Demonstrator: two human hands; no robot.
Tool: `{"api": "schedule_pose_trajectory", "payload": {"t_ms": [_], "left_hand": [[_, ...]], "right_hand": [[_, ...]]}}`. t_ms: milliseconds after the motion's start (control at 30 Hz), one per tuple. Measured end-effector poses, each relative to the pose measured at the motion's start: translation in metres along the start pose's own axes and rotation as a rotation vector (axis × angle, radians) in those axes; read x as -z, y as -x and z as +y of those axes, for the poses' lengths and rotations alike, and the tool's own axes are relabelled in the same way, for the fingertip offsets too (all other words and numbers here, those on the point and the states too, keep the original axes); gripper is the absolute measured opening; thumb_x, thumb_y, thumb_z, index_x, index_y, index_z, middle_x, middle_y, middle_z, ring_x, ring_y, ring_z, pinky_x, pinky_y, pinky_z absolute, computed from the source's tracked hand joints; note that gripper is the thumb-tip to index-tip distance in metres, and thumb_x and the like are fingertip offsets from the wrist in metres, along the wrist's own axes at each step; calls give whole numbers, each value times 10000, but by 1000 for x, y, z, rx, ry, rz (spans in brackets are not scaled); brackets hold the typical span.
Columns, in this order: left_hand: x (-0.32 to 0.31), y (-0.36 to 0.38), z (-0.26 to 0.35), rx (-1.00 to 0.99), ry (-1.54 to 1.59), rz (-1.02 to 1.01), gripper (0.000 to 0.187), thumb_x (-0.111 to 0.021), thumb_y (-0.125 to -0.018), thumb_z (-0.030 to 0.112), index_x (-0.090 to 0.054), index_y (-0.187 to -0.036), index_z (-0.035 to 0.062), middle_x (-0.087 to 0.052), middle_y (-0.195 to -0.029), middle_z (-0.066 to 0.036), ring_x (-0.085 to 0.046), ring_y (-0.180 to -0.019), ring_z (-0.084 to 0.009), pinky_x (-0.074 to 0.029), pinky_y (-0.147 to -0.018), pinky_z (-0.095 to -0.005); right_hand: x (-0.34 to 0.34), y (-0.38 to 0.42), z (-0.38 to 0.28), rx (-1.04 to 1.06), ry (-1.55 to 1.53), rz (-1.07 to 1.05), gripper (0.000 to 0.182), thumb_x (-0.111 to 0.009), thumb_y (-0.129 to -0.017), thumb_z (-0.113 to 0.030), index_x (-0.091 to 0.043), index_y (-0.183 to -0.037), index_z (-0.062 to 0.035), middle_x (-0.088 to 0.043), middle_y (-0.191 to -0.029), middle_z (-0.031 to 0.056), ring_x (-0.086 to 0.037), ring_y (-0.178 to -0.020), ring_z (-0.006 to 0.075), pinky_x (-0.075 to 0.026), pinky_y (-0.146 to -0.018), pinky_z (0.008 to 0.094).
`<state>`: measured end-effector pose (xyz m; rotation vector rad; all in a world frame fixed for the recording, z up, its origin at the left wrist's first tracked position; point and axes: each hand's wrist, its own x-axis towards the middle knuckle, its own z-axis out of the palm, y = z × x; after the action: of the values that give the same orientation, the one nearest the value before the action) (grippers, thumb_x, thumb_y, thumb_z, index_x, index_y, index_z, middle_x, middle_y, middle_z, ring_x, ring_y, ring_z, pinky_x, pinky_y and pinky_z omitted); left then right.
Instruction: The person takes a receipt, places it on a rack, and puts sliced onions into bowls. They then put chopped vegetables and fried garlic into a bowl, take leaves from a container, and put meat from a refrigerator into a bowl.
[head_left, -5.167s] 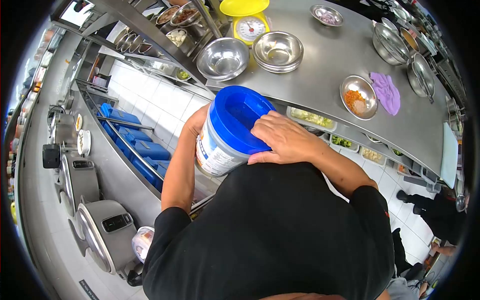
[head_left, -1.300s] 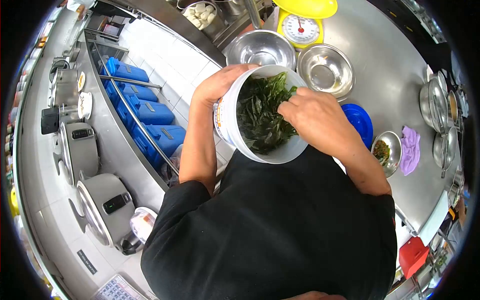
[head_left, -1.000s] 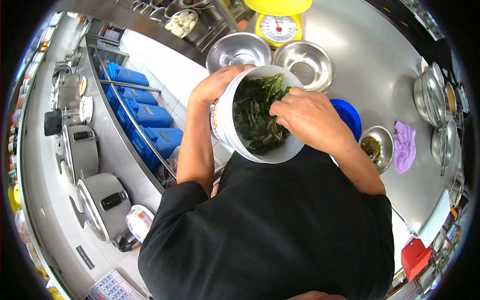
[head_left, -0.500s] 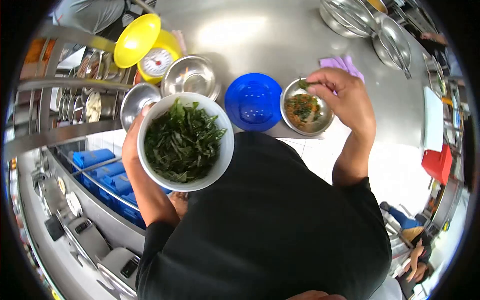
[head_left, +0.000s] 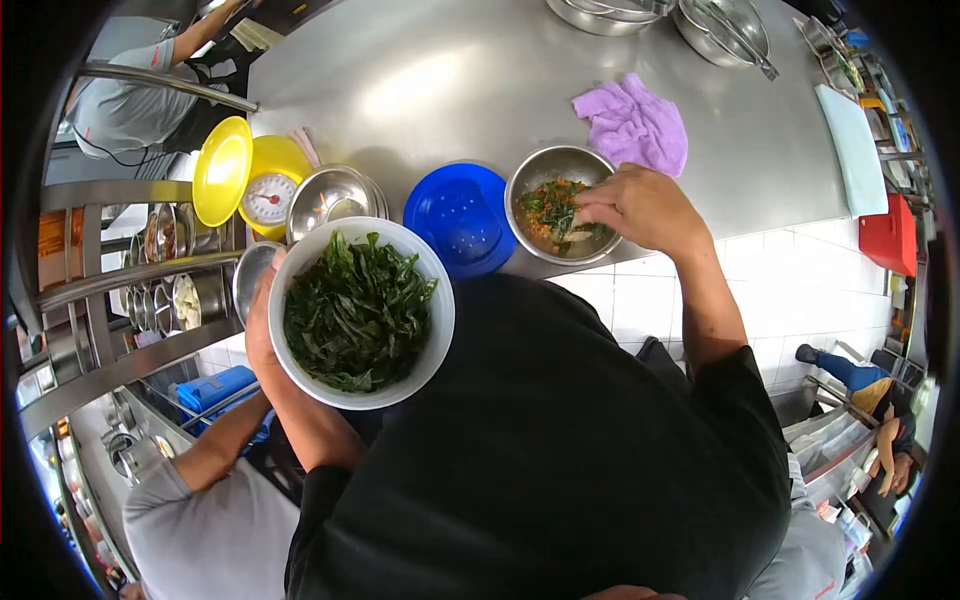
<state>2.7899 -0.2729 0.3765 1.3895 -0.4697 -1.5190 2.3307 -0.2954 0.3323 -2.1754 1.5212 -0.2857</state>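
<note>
My left hand point(head_left: 260, 315) grips the side of a white bowl point(head_left: 443, 335) held in front of my body. Shredded dark green leaves point(head_left: 358, 310) fill it. On the counter's near edge, a steel bowl point(head_left: 513, 215) contains an orange and green chopped mix point(head_left: 545, 212). My right hand point(head_left: 650, 210) reaches over its right rim, the fingers drawn together low at the mix. What lies between those fingertips is hidden. A pale piece point(head_left: 577, 237) shows just below them. To the left of the steel bowl stands a blue perforated container point(head_left: 460, 215).
A yellow scale point(head_left: 270, 195) with a yellow pan point(head_left: 222, 172) stands at left, near steel bowls point(head_left: 330, 190). A purple cloth point(head_left: 635, 125) lies behind the mix. More steel bowls point(head_left: 725, 30) sit farther back. A person in grey point(head_left: 215, 520) is close at my left.
My right hand has gone from holding a pinch of leaves above the steel bowl down to its contents. The view has shifted, and a person in grey now shows at lower left.
</note>
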Motion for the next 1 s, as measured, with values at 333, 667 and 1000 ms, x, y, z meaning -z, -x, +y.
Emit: {"api": "schedule_pose_trajectory", "payload": {"t_ms": [333,667,1000], "left_hand": [[-9,1,0,-153,-282,-70,395,-532,-968,345,-629,-1140,3,-655,-1067,-86,-600,-949,-178,-477,-864,-314],[36,38,3,-368,-563,-174,596,-505,-939,510,-634,-1177,-20,-625,-1208,-138,-562,-1126,-203,-400,-1001,-303],[90,84,-37,-114,-176,-69,662,-421,-969,551,-531,-1312,-4,-567,-1281,-141,-556,-1129,-186,-424,-994,-302]], "right_hand": [[2,-12,-31,78,118,54,146,-651,-796,-222,-712,-860,-106,-653,-866,90,-584,-919,304,-440,-850,392],[-27,-46,-75,257,517,-18,244,-673,-778,-140,-670,-1009,-60,-519,-1296,149,-409,-1276,331,-229,-1112,509],[-77,-49,-145,697,509,-233,485,-804,-653,-199,-588,-1063,-56,-595,-1065,108,-509,-1104,308,-245,-1086,564]]}}
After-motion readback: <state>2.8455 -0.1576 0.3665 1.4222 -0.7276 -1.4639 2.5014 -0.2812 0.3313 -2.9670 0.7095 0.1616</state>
